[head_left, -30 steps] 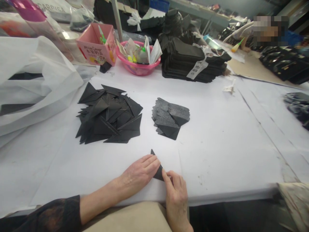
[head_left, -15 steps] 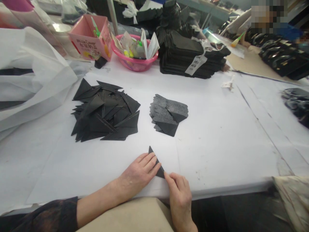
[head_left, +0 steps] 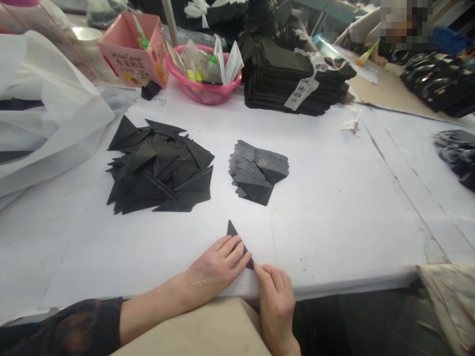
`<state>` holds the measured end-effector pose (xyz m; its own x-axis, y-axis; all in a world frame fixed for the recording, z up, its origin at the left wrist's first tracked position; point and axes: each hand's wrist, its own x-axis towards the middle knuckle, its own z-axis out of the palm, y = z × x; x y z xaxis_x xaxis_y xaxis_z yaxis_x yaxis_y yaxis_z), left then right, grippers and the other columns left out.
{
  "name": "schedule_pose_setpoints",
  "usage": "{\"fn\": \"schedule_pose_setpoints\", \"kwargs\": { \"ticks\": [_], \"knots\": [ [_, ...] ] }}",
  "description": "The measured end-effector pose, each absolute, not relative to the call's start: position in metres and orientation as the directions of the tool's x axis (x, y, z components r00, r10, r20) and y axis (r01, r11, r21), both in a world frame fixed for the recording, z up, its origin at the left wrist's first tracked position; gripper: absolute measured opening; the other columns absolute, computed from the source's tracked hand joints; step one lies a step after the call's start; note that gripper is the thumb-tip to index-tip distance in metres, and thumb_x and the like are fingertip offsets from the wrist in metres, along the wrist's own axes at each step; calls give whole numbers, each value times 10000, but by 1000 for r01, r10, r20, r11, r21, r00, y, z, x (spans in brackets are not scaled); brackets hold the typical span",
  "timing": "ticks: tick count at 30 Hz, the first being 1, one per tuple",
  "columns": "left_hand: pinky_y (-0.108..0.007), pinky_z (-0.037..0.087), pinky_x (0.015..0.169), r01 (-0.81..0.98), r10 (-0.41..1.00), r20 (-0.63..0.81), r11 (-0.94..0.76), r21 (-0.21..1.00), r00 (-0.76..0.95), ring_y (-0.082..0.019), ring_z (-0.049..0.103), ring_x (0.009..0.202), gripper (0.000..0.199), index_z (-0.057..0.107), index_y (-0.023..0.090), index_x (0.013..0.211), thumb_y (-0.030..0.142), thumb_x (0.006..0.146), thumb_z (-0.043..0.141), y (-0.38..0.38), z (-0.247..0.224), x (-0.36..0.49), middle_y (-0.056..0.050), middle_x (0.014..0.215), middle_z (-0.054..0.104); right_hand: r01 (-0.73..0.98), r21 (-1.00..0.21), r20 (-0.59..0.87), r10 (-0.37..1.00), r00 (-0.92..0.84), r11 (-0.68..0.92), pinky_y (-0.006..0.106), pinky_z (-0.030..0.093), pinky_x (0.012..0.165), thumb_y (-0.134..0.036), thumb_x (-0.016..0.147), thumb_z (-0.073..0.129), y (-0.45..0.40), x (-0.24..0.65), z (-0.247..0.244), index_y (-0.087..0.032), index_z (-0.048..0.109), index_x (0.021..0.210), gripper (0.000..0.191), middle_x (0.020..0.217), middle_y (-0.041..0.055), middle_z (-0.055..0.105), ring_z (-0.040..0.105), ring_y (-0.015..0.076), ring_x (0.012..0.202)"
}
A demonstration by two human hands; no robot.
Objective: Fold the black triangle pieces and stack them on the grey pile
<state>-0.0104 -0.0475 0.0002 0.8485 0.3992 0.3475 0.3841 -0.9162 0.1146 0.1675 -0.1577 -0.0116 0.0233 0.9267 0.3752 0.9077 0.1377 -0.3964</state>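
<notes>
A small black triangular piece lies on the white table near its front edge, its tip pointing away from me. My left hand rests flat over it, fingers stretched out and pressing it down. At the piece's near right corner, my right hand pinches the tip between thumb and forefinger. Beyond, to the left, lies a heap of black triangular pieces. A smaller overlapping stack of grey-black pieces sits past my hands, right of the heap.
At the back stand a pink box, a pink basket with bottles and papers, and a tied black stack. White sheeting covers the left side. Black items lie far right. Another person is partly visible at the back right.
The view has shifted slightly, so the table things appear a little higher. My left hand has slid slightly along the piece toward its right corner, while my right hand keeps its pinch.
</notes>
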Motion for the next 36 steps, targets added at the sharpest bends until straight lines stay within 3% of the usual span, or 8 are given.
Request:
{"fn": "schedule_pose_setpoints", "kwargs": {
  "ticks": [7,13,22,29,36],
  "knots": [
    [-457,504,956,390,393,313,-918,72,865,-316,566,1180,245,575,115,1205,192,984,500,-52,3,-8,-181,1187,600,915,-388,385,921,55,107,307,448,753,-105,951,553,-159,164,-12,-175,672,1087,194,941,60,632,566,151,840],
    [-389,431,1075,301,328,333,-945,131,884,-226,550,1178,245,578,75,1188,101,993,431,-50,-3,-5,-120,1164,605,917,-390,389,918,82,83,308,439,747,-98,947,555,-160,161,-12,-177,677,1069,190,935,60,632,559,153,825],
    [-412,475,1004,304,337,329,-941,148,882,-265,546,1183,262,575,108,1233,159,986,503,-54,-6,-7,-131,1186,596,912,-405,382,919,99,70,310,443,759,-108,943,565,-163,161,-12,-187,673,1079,191,935,60,632,563,160,829],
    [-415,489,986,297,339,347,-940,168,875,-285,539,1171,273,594,90,1216,118,989,445,-53,-5,-7,-129,1170,595,852,-524,346,919,191,20,297,466,797,-147,943,588,-165,162,-10,-182,645,1115,184,953,51,640,574,155,869],
    [-404,489,981,294,340,353,-939,179,871,-272,542,1159,263,594,100,1211,123,989,455,-51,-3,-6,-122,1147,596,893,-450,355,924,143,35,299,443,761,-122,936,587,-163,162,-10,-208,682,1081,194,917,44,639,565,153,817]
  ]
}}
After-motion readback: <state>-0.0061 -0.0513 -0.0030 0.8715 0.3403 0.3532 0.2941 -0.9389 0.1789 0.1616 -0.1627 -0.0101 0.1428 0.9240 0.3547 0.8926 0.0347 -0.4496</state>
